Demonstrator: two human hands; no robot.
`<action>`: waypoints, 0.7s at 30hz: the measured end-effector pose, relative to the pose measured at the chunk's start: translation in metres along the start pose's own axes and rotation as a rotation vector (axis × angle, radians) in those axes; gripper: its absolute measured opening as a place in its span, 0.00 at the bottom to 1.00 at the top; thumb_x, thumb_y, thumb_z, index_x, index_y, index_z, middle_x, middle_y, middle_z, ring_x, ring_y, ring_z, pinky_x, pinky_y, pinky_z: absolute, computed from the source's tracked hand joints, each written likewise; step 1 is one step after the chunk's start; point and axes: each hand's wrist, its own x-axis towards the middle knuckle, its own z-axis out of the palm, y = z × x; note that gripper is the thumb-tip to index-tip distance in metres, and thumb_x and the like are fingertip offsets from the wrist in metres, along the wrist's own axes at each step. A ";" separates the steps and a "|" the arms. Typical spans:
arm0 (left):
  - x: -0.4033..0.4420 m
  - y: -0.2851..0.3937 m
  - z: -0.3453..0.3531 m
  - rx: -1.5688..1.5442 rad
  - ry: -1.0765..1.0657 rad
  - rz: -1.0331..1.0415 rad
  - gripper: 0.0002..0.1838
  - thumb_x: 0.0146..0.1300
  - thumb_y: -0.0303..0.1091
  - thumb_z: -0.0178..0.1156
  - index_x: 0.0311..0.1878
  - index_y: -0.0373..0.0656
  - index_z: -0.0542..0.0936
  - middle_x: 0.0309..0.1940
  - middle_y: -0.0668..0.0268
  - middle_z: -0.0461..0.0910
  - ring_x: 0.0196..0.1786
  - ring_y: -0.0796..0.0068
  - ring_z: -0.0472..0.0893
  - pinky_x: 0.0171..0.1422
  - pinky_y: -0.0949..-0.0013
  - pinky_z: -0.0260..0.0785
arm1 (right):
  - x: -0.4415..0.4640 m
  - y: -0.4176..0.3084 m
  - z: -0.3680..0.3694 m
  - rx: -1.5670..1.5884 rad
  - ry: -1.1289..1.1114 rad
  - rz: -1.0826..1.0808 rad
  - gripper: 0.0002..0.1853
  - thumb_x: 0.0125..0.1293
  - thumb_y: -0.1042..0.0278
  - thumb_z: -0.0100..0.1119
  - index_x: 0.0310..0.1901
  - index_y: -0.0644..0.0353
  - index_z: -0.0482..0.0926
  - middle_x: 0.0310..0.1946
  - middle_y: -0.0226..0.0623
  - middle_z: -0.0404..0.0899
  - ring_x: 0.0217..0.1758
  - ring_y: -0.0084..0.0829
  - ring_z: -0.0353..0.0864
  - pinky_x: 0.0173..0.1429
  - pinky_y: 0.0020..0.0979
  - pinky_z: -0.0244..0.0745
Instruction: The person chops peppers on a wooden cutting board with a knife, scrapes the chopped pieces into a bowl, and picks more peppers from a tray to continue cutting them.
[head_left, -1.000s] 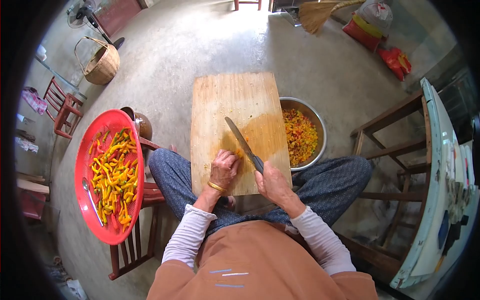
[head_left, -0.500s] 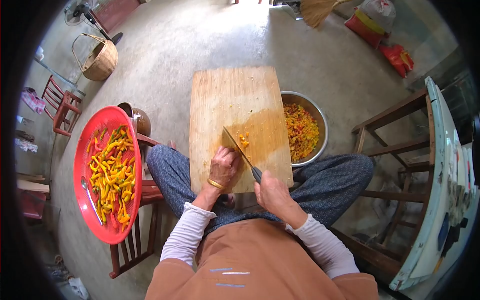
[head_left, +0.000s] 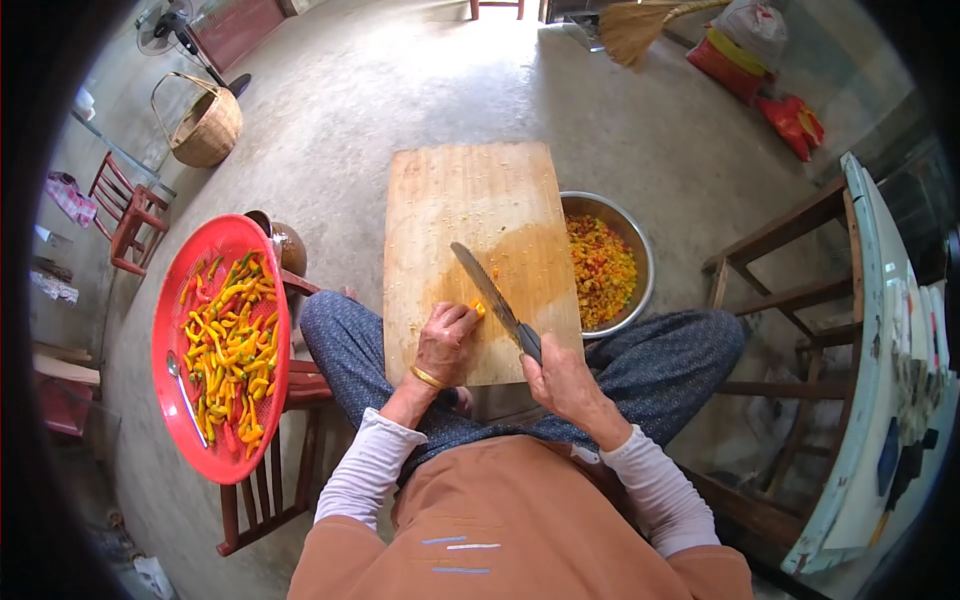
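A wooden cutting board [head_left: 470,190] lies across my lap, wet on its right half. My left hand [head_left: 445,340] is closed on a yellow chili pepper [head_left: 479,309], whose end sticks out past the fingertips. My right hand [head_left: 562,382] grips the dark handle of a knife [head_left: 487,285]. The blade is tilted with its flat side showing, just right of the pepper. Bits of chopped pepper lie partly hidden behind the blade. A metal bowl [head_left: 650,262] of chopped red and yellow peppers [head_left: 603,265] stands beside the board's right edge.
On my left, a red tray [head_left: 168,330] of whole yellow and red peppers [head_left: 235,345] and a spoon [head_left: 185,395] rests on a chair [head_left: 265,500]. Behind it is a brown pot [head_left: 290,248]. A wooden frame [head_left: 790,290] stands at right, a wicker basket [head_left: 207,130] farther off.
The knife has lifted from the board and turned, shifting right with my right hand. The pepper end now shows at my left fingertips. The view has shifted slightly.
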 end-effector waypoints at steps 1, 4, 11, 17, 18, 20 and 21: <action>0.002 0.003 -0.003 -0.016 -0.003 -0.018 0.12 0.49 0.23 0.59 0.40 0.38 0.81 0.35 0.60 0.79 0.42 0.59 0.76 0.48 0.63 0.71 | -0.005 -0.005 -0.004 -0.027 -0.031 0.022 0.13 0.61 0.67 0.56 0.34 0.68 0.67 0.21 0.61 0.74 0.28 0.61 0.77 0.31 0.53 0.71; 0.001 -0.001 -0.002 -0.002 0.008 -0.010 0.11 0.49 0.23 0.61 0.38 0.38 0.82 0.35 0.59 0.80 0.41 0.59 0.78 0.46 0.63 0.72 | -0.012 -0.001 -0.001 -0.067 -0.092 0.029 0.13 0.60 0.66 0.57 0.34 0.68 0.67 0.21 0.60 0.75 0.28 0.60 0.78 0.31 0.53 0.72; 0.002 -0.007 0.000 -0.019 -0.035 -0.028 0.11 0.49 0.24 0.62 0.38 0.39 0.82 0.35 0.58 0.81 0.41 0.57 0.79 0.46 0.63 0.72 | -0.007 -0.003 0.009 -0.071 -0.099 0.050 0.12 0.61 0.68 0.56 0.34 0.68 0.66 0.20 0.62 0.74 0.27 0.62 0.76 0.31 0.54 0.70; 0.004 -0.001 -0.002 -0.020 -0.017 -0.043 0.09 0.50 0.25 0.61 0.36 0.38 0.82 0.35 0.57 0.81 0.40 0.57 0.79 0.45 0.63 0.73 | 0.035 -0.010 0.039 -0.069 -0.034 0.049 0.13 0.61 0.65 0.56 0.36 0.67 0.68 0.24 0.60 0.77 0.30 0.59 0.79 0.35 0.52 0.73; 0.004 -0.002 -0.002 -0.014 -0.012 -0.042 0.09 0.50 0.25 0.61 0.36 0.39 0.82 0.35 0.57 0.81 0.40 0.57 0.79 0.45 0.62 0.73 | 0.037 -0.007 0.041 -0.062 -0.025 0.055 0.13 0.61 0.65 0.56 0.36 0.67 0.68 0.24 0.60 0.76 0.30 0.59 0.79 0.35 0.52 0.73; 0.002 -0.004 0.000 -0.006 0.000 -0.043 0.08 0.50 0.25 0.61 0.36 0.39 0.82 0.34 0.58 0.81 0.39 0.57 0.79 0.45 0.62 0.72 | 0.038 0.002 0.038 -0.054 -0.009 0.069 0.12 0.62 0.66 0.55 0.36 0.67 0.68 0.24 0.61 0.76 0.30 0.59 0.79 0.35 0.52 0.73; 0.002 -0.004 0.000 -0.013 0.008 -0.044 0.08 0.50 0.25 0.62 0.36 0.39 0.82 0.34 0.58 0.80 0.39 0.57 0.79 0.44 0.62 0.72 | 0.036 0.003 0.033 -0.044 -0.002 0.061 0.12 0.62 0.66 0.55 0.36 0.68 0.67 0.24 0.61 0.76 0.30 0.60 0.78 0.35 0.53 0.73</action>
